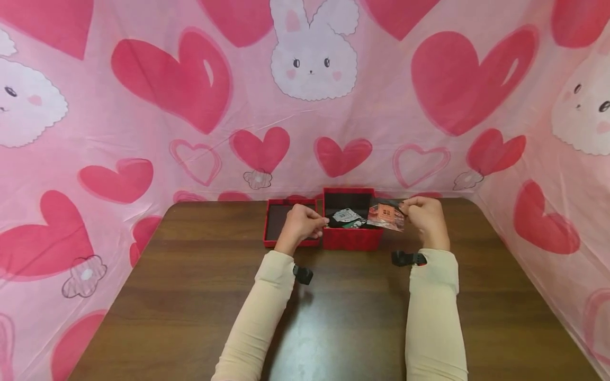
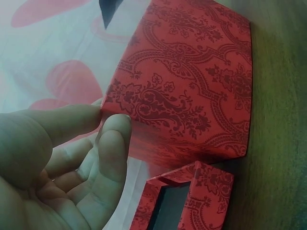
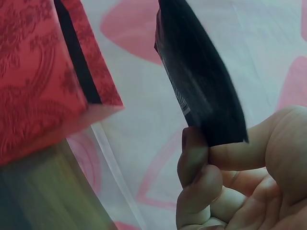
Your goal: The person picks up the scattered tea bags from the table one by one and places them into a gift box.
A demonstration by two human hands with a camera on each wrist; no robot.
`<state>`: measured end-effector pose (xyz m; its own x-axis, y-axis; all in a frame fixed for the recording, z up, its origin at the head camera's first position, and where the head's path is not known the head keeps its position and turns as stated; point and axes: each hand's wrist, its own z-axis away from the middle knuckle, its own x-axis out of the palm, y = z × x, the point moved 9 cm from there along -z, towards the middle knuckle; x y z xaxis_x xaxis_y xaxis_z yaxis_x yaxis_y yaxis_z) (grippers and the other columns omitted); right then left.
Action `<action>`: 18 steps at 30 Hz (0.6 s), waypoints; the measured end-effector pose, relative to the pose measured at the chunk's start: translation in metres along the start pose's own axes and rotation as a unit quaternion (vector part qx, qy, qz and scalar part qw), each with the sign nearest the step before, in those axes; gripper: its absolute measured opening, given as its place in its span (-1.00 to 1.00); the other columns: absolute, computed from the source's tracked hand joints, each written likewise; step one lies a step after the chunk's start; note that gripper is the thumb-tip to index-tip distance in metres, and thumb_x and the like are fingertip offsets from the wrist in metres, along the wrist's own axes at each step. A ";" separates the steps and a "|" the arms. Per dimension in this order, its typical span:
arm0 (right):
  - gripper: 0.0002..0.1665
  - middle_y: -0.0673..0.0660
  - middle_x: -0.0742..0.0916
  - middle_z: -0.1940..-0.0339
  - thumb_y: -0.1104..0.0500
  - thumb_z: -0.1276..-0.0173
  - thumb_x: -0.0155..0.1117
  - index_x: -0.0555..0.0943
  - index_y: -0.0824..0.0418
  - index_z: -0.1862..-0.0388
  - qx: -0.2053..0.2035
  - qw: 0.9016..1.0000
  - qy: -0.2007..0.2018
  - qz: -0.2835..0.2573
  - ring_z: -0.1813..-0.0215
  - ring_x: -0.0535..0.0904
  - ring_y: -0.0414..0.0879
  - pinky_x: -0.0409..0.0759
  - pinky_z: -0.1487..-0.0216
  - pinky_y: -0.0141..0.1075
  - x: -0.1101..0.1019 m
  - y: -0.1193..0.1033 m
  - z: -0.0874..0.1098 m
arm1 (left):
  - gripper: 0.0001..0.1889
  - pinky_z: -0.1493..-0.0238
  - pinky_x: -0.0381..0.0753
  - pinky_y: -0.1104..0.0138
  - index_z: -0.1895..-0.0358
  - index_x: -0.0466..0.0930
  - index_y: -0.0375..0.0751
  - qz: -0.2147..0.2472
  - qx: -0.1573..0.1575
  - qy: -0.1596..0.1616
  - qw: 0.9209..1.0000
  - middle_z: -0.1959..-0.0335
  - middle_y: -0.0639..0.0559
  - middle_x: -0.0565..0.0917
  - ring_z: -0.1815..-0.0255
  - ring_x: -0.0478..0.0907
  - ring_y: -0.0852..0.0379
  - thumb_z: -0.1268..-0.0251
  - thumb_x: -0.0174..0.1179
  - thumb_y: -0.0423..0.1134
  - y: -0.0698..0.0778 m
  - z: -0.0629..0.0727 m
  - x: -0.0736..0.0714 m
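Note:
A red box (image 1: 352,240) with a dark damask pattern stands open at the back of the table. Its near left top corner is pinched between thumb and fingers of my left hand (image 1: 302,222); the left wrist view shows the fingertips at the rim. My right hand (image 1: 425,214), to the box's right, pinches one end of a small flat packet (image 1: 385,216). The packet has an orange-brown printed front and a black back, and overlaps the box's right rim in the head view. Inside the box lie silvery and green-printed packets (image 1: 347,215).
Left of the box sits a shallow red lid (image 1: 268,244), dark inside, partly behind my left hand. Both stand on a brown wooden table (image 1: 352,317). A pink cloth (image 1: 310,119) with hearts and rabbits hangs behind and at the sides.

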<state>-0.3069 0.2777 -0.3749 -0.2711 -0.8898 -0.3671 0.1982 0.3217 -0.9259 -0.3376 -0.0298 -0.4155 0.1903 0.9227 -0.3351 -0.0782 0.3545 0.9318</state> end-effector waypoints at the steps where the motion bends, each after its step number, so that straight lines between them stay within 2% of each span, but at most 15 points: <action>1: -0.74 0.15 0.61 0.17 0.33 -0.36 0.22 0.62 0.52 0.06 -0.003 1.000 0.002 0.001 0.30 0.47 -0.09 0.54 0.25 -0.23 0.002 -0.002 -0.001 | -0.83 0.48 0.71 0.26 0.33 0.78 -0.39 0.002 0.000 -0.001 1.000 0.60 -0.14 0.70 0.67 0.64 0.11 -0.22 0.45 -0.29 0.000 0.000 0.000; 6: -0.73 0.23 0.63 0.10 0.36 -0.32 0.23 0.65 0.53 0.08 -0.016 1.000 -0.003 0.006 0.19 0.46 -0.04 0.48 0.23 -0.28 0.020 -0.013 -0.003 | -0.83 0.50 0.70 0.27 0.31 0.78 -0.42 0.009 0.003 -0.001 1.000 0.59 -0.14 0.70 0.65 0.64 0.09 -0.22 0.44 -0.31 0.001 0.001 -0.002; 12: -0.72 0.29 0.64 -0.04 0.33 -0.30 0.22 0.66 0.50 0.09 -0.025 0.999 -0.019 0.018 -0.05 0.46 0.09 0.45 0.00 -0.16 0.044 -0.025 -0.006 | -0.81 0.50 0.71 0.26 0.30 0.78 -0.43 0.012 0.009 0.002 1.000 0.60 -0.13 0.70 0.67 0.63 0.13 -0.22 0.45 -0.30 0.001 0.001 -0.001; 18: -0.71 0.32 0.65 -0.07 0.30 -0.31 0.24 0.69 0.48 0.09 -0.033 0.999 -0.018 0.037 -0.13 0.48 0.13 0.44 -0.16 -0.06 0.057 -0.034 -0.011 | -0.87 0.52 0.70 0.25 0.37 0.80 -0.34 0.010 0.009 0.011 1.000 0.62 -0.11 0.70 0.69 0.63 0.12 -0.20 0.46 -0.30 -0.001 0.001 -0.002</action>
<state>-0.3393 0.2193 -0.3658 -0.2235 -0.8736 -0.4323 0.1537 0.4064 -0.9007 -0.3368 -0.0317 -0.4153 0.1680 0.9330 -0.3184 -0.0635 0.3325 0.9410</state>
